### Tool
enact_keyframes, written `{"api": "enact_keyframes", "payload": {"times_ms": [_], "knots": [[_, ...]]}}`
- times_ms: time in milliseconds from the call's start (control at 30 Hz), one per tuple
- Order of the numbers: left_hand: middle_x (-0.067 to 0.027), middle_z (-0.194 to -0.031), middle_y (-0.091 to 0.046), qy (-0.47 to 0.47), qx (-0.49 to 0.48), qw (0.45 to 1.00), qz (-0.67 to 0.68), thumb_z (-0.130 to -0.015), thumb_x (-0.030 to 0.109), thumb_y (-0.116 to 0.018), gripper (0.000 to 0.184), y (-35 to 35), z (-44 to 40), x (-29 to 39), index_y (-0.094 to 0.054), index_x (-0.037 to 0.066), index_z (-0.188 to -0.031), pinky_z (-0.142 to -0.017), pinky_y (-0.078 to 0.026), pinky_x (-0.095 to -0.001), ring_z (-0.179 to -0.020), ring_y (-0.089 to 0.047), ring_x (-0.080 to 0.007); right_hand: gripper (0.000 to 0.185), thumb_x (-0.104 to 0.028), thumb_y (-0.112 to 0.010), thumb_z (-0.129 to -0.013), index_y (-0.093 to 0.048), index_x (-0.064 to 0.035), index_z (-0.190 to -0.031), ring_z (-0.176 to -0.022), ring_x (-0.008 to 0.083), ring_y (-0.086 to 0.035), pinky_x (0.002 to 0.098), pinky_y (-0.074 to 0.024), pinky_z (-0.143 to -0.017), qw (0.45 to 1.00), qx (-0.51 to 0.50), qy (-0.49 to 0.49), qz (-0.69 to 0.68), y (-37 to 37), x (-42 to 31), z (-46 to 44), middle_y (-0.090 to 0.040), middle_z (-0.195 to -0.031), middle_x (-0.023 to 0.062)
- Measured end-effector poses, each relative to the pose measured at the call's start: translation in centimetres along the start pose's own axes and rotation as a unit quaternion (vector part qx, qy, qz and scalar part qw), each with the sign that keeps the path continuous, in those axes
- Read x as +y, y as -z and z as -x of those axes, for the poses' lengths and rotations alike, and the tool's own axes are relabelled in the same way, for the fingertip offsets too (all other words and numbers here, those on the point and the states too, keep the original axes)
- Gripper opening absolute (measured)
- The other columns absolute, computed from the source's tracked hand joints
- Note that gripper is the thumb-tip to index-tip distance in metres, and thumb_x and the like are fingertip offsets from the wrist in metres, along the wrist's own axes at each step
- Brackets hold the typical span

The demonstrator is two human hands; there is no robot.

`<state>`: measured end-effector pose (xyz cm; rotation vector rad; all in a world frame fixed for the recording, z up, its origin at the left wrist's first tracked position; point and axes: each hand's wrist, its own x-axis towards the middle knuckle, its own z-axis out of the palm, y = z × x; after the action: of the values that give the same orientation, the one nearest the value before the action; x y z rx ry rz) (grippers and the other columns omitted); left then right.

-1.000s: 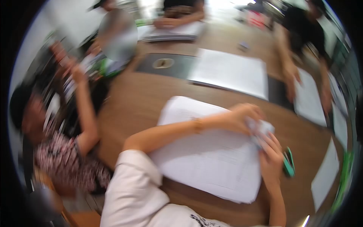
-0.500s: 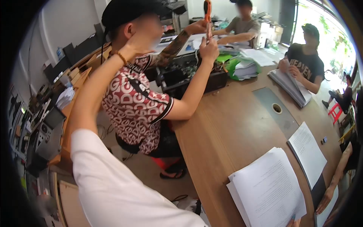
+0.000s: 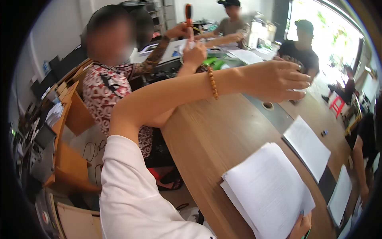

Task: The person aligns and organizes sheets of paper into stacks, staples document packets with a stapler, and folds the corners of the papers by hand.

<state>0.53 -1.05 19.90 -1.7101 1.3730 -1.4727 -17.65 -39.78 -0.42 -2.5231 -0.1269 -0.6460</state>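
Observation:
My left hand is raised over the table's far part, palm down, fingers apart and slightly bent. A pale patch shows by its fingertips; whether it touches them I cannot tell. A beaded bracelet is on that wrist. At the bottom edge, my right hand is partly in view, closed at the near corner of a thick stack of printed paper, a fingertip on its edge. A thin green sliver shows beside this hand, too small to make out.
A person in a patterned shirt sits at the left, holding an orange-handled tool. Two people are at the back, another at the right edge. More paper stacks and a small blue object lie on the table.
The view has swung left from the paper stack. My left hand, earlier together with my right at a crumpled pale object, is now raised far from it, lately moved rightward from the seated person's face.

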Motion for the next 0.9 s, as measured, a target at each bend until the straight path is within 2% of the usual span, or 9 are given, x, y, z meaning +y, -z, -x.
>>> {"api": "enact_keyframes", "payload": {"times_ms": [67,133,300,400,533,600,700,800,900], "knots": [[-0.0008,-0.112,-0.056,0.007,0.014,0.998,0.065,-0.073,0.025,-0.064,0.029,-2.4,-1.3,2.8,-0.058,0.014,-0.099,-0.097,-0.036,-0.0325,-0.112,-0.049,-0.0161,0.03,0.011,-0.047,-0.074,-0.056,0.0101,-0.103,-0.103,0.0306,-0.057,0.0333,-0.042,-0.087,0.999,0.029,0.009,-0.038,-1.1,2.4,0.4,-0.059,-0.11,0.0204],[-0.0016,-0.11,-0.056,0.011,0.018,0.993,0.117,-0.073,0.024,-0.064,0.03,-4.2,-2.6,5.5,-0.058,0.013,-0.099,-0.095,-0.037,-0.0326,-0.109,-0.05,-0.0163,0.026,0.009,-0.052,-0.074,-0.058,0.0098,-0.099,-0.105,0.0354,-0.054,0.0379,-0.0399,-0.09,0.997,0.013,-0.046,-0.066,-0.7,1.0,0.1,-0.057,-0.11,0.0228],[-0.0049,-0.106,-0.057,0.036,0.028,0.956,0.29,-0.075,0.023,-0.064,0.031,-7.7,-7.1,12.2,-0.057,0.008,-0.101,-0.09,-0.04,-0.0335,-0.103,-0.052,-0.0179,0.021,0.007,-0.058,-0.071,-0.061,0.006,-0.093,-0.106,0.034,-0.053,0.0372,-0.0416,-0.086,0.999,0.045,-0.018,-0.014,-0.8,1.3,0.3,-0.061,-0.104,0.0189],[-0.0077,-0.108,-0.056,0.094,-0.07,0.849,0.516,-0.08,0.022,-0.063,0.033,-8.1,-9.9,16.3,-0.053,0.007,-0.108,-0.092,-0.041,-0.0361,-0.103,-0.051,-0.0221,0.022,0.008,-0.06,-0.069,-0.061,0.0051,-0.091,-0.102,0.0328,-0.055,0.0363,-0.0429,-0.084,0.998,0.052,-0.004,-0.027,-0.7,1.2,0.2,-0.06,-0.106,0.0188],[-0.008,-0.11,-0.055,0.062,-0.094,0.782,0.613,-0.074,0.021,-0.068,0.042,-8.7,-13.1,21.6,-0.053,0.007,-0.111,-0.093,-0.04,-0.0365,-0.105,-0.05,-0.0232,0.022,0.006,-0.062,-0.069,-0.063,0.0017,-0.09,-0.103,0.0301,-0.055,0.0358,-0.0432,-0.084,0.998,0.065,-0.002,-0.023,-0.3,2.0,0.4,-0.061,-0.107,0.0159],[-0.0074,-0.109,-0.056,0.103,-0.113,0.696,0.702,-0.071,0.014,-0.07,0.039,-8.9,-14.2,23.4,-0.056,0.007,-0.107,-0.092,-0.041,-0.0356,-0.105,-0.05,-0.0224,0.023,0.003,-0.063,-0.069,-0.063,-0.0003,-0.092,-0.106,0.0272,-0.055,0.0358,-0.0429,-0.084,0.998,0.049,0.033,-0.018,-0.2,2.1,0.4,-0.062,-0.106,0.0109],[-0.0067,-0.104,-0.058,0.116,-0.128,0.611,0.773,-0.07,0.011,-0.069,0.034,-9.3,-15.4,24.6,-0.059,0.007,-0.103,-0.088,-0.042,-0.034,-0.101,-0.051,-0.0237,0.025,0.001,-0.063,-0.069,-0.063,-0.0019,-0.094,-0.108,0.0252,-0.054,0.0358,-0.0426,-0.084,0.998,0.05,0.028,-0.015,0.2,1.9,0.2,-0.062,-0.106,0.0068],[-0.0042,-0.101,-0.06,0.117,-0.075,0.608,0.782,-0.065,0.001,-0.07,0.035,-10.0,-15.2,25.7,-0.063,0.008,-0.098,-0.083,-0.046,-0.0327,-0.099,-0.053,-0.0214,0.026,0.0,-0.063,-0.069,-0.063,-0.003,-0.095,-0.108,0.0251,-0.054,0.0354,-0.0428,-0.083,0.998,0.052,0.031,-0.005,0.2,2.0,0.2,-0.062,-0.107,0.0058],[-0.0038,-0.098,-0.061,0.15,-0.085,0.579,0.797,-0.065,0.001,-0.071,0.037,-10.0,-15.0,26.3,-0.062,0.007,-0.1,-0.081,-0.047,-0.032,-0.098,-0.053,-0.0208,0.025,0.001,-0.063,-0.069,-0.063,-0.0014,-0.094,-0.107,0.025,-0.054,0.0358,-0.043,-0.082,0.998,0.053,0.033,-0.006,0.1,1.9,0.2,-0.062,-0.105,0.0064]]}}
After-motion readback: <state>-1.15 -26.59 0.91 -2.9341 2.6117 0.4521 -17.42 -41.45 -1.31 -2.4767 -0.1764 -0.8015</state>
